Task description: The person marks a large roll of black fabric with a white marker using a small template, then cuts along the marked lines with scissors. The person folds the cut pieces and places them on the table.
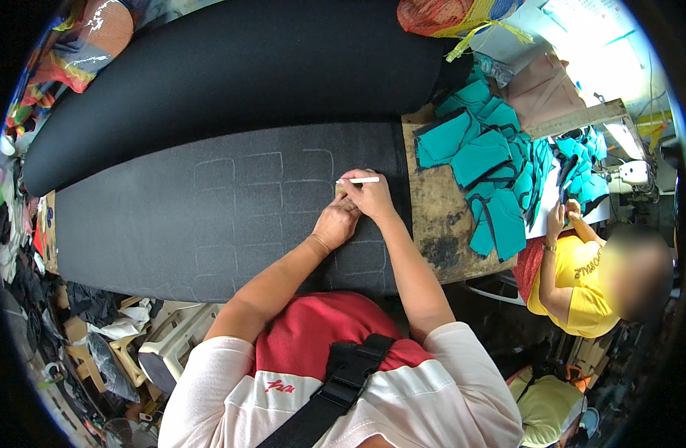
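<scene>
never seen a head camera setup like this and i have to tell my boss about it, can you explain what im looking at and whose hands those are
There is no robot: these are a person's own bare hands. The single picture comes from a wide fisheye camera on their head, looking down, so straight edges bend near the rim.

The right hand holds a white stick, perhaps a pen. The left hand is down against it, with a small yellowish thing by the fingertips, mostly hidden. Under them lies dark cloth with pale lines forming boxes.

Beyond is a big black roll. To the right, teal pieces lie heaped on a wooden table, near a co-worker in a yellow shirt.
</scene>
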A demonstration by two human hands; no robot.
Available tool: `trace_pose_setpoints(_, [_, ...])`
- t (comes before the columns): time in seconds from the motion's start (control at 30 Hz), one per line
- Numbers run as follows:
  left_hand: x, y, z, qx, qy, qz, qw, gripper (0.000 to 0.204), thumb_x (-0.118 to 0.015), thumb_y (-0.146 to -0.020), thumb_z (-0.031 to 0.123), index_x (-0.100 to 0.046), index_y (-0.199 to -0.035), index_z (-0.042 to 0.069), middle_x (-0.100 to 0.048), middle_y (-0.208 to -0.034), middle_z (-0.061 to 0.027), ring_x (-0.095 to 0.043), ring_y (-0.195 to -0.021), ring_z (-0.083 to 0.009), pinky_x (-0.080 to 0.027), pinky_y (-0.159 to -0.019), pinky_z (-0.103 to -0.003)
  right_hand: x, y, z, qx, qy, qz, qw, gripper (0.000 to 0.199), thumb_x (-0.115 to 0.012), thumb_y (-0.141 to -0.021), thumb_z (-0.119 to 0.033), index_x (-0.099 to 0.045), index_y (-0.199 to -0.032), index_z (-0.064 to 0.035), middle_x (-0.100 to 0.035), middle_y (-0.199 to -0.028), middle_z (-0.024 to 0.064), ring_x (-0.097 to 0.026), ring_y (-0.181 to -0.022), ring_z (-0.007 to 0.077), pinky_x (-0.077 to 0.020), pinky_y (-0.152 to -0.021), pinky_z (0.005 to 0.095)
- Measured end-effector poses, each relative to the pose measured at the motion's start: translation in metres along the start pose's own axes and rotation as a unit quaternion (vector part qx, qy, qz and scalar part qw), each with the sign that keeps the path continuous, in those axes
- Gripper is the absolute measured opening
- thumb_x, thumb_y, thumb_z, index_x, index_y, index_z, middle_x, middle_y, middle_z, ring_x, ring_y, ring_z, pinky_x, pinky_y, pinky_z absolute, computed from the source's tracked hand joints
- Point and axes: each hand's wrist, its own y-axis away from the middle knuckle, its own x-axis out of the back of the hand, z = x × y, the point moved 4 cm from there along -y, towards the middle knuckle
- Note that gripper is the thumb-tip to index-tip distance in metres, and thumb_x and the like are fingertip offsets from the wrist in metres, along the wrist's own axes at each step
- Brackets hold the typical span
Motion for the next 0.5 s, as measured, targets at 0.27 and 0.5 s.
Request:
trace_pose_setpoints(0.27, [0.011, -0.005, 0.003, -0.056, 0.049, 0.115, 0.991, 0.025, -0.059, -0.073, -0.001, -0.067, -0.096, 0.004, -0.064, -0.098, -0.0142, -0.059, -0.097, -0.0299, -0.042, -0.096, -0.04, 0.001, -0.009, 0.013, -0.048, -0.074, -0.042, 0.995, 0.023, -0.067, -0.078, -0.029, -0.067, -0.08, -0.0063, -0.064, -0.067, 0.012, -0.063, -0.059, 0.026, -0.0486, -0.055, 0.0327])
trace_pose_setpoints(0.5, [0.01, -0.002, 0.003, -0.028, 0.058, 0.088, 0.994, 0.026, -0.058, -0.076, -0.001, -0.067, -0.099, 0.006, -0.063, -0.11, -0.0106, -0.057, -0.107, -0.0286, -0.038, -0.101, -0.043, 0.016, -0.005, 0.019, -0.057, 0.021, -0.036, 0.997, 0.021, -0.066, -0.076, -0.024, -0.066, -0.077, -0.0033, -0.064, -0.068, 0.0132, -0.063, -0.061, 0.0288, -0.0487, -0.056, 0.034])
